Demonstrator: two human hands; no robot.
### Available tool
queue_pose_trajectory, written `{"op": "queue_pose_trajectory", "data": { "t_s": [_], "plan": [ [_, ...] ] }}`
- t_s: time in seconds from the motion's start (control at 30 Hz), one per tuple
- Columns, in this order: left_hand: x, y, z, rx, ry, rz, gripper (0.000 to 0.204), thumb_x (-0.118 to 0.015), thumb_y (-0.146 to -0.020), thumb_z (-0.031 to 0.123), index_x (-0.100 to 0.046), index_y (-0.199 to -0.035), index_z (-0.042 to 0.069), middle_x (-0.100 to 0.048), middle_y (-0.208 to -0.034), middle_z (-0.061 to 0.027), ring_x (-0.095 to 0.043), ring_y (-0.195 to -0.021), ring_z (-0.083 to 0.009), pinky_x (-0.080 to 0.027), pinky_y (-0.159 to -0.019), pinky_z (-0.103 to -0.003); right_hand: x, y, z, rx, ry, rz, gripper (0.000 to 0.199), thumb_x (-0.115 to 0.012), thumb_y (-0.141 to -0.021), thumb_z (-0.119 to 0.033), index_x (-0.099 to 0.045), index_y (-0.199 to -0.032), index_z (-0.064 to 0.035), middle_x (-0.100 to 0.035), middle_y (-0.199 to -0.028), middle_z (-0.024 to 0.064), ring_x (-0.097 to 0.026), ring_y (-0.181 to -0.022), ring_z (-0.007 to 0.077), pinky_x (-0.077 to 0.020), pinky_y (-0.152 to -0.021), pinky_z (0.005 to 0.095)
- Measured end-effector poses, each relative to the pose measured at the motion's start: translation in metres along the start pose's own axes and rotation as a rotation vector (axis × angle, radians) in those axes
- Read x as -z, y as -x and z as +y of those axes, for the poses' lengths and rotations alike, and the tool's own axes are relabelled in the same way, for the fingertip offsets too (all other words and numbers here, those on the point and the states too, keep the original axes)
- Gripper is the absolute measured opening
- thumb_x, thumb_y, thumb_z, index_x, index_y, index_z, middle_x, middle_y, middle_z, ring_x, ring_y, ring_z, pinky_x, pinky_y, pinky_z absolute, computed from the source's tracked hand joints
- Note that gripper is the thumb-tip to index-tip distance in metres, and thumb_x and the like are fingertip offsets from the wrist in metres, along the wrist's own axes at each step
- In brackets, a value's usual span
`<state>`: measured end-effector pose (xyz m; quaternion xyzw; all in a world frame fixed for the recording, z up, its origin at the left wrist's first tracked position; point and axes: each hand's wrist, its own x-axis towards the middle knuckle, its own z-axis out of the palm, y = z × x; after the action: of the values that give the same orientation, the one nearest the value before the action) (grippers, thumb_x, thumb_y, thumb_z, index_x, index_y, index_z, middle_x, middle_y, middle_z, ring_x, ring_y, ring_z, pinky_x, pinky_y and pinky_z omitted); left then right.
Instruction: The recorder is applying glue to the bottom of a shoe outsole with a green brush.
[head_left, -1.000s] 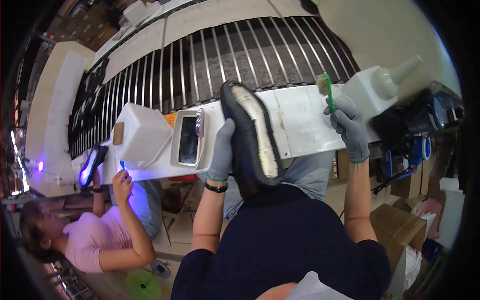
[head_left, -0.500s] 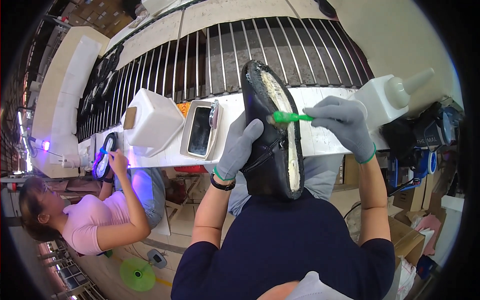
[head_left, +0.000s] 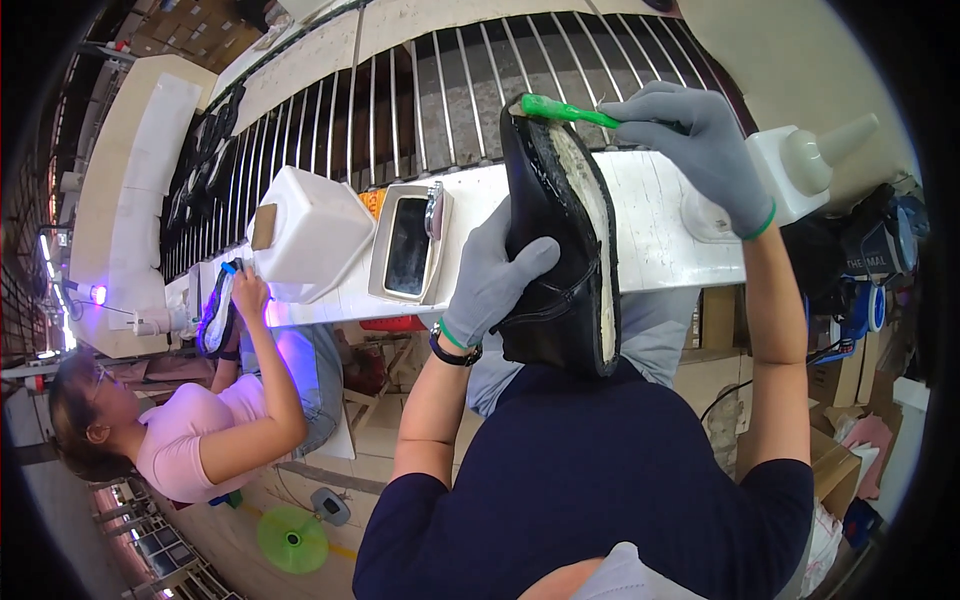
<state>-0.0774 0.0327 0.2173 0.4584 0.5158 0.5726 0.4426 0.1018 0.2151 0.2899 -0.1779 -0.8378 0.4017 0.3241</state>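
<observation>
- The left hand (head_left: 492, 272), in a grey glove, grasps the black shoe (head_left: 558, 240) from its left side, near the centre of the frame, with the pale bottom turned up and to the right
- The long axis of the shoe runs from the lower centre up to the upper centre, with one end resting over the white bench (head_left: 655, 235)
- The right hand (head_left: 700, 140), also gloved, is clenched on the green brush (head_left: 560, 108); the brush lies almost across the shoe and its head touches the upper end, so the shoe is to the left and below this hand
- A white bottle (head_left: 810, 165) stands just right of the right hand
- A white tub (head_left: 305, 235) and a flat tray (head_left: 408, 245) sit at the left
- Another person (head_left: 190, 440) works at the lower left
</observation>
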Motion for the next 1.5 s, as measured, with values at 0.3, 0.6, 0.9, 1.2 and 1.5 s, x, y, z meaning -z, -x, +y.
{"op": "queue_pose_trajectory", "data": {
  "t_s": [0.3, 0.6, 0.9, 1.2, 1.5],
  "plan": [
    [0.002, 0.004, 0.002, 0.021, 0.108, -0.025, 0.063, -0.061, -0.089, 0.043, -0.049, -0.126, -0.007, -0.062, -0.11, -0.0099, -0.057, -0.099, -0.0144, -0.046, -0.088, -0.028, 0.02, -0.001, -0.006, 0.077, 0.077, -0.34, 0.02, -0.073, -0.077, -0.007, -0.074, -0.096, -0.0015, -0.061, -0.07, 0.0044, -0.054, -0.064, 0.0095, -0.0417, -0.058, 0.0254],
    [0.002, 0.003, -0.004, -0.021, 0.22, 0.108, 0.05, -0.054, -0.093, 0.03, -0.05, -0.125, -0.008, -0.062, -0.111, -0.0094, -0.058, -0.099, -0.0142, -0.047, -0.087, -0.027, 0.016, 0.024, -0.013, 0.093, 0.064, -0.488, 0.019, -0.075, -0.075, -0.01, -0.074, -0.092, -0.0037, -0.066, -0.074, 0.0051, -0.061, -0.064, 0.0144, -0.0462, -0.058, 0.0274],
    [0.0, 0.002, -0.001, -0.058, 0.229, 0.115, 0.056, -0.059, -0.092, 0.036, -0.049, -0.127, -0.008, -0.062, -0.112, -0.0103, -0.058, -0.1, -0.0141, -0.047, -0.088, -0.028, 0.014, 0.033, 0.001, 0.103, 0.028, -0.343, 0.018, -0.073, -0.081, -0.013, -0.074, -0.097, -0.005, -0.061, -0.067, 0.0025, -0.049, -0.057, 0.0088, -0.0364, -0.051, 0.0242],
    [-0.004, 0.004, 0.004, 0.038, -0.008, -0.019, 0.063, -0.067, -0.087, 0.037, -0.049, -0.128, -0.007, -0.062, -0.114, -0.0114, -0.057, -0.101, -0.0157, -0.045, -0.09, -0.029, 0.022, -0.016, -0.001, -0.169, 0.077, -0.23, 0.018, -0.067, -0.084, -0.008, -0.072, -0.099, -0.001, -0.056, -0.07, -0.0013, -0.046, -0.06, 0.0055, -0.036, -0.053, 0.0214],
    [-0.002, 0.007, -0.004, 0.065, 0.152, 0.033, 0.057, -0.062, -0.09, 0.036, -0.051, -0.124, -0.007, -0.061, -0.112, -0.0097, -0.057, -0.1, -0.0145, -0.046, -0.089, -0.028, 0.023, 0.005, -0.007, 0.059, 0.093, -0.515, 0.021, -0.076, -0.072, -0.005, -0.074, -0.092, -0.0013, -0.063, -0.069, 0.0061, -0.056, -0.062, 0.0114, -0.043, -0.056, 0.0261]
  ]
}}
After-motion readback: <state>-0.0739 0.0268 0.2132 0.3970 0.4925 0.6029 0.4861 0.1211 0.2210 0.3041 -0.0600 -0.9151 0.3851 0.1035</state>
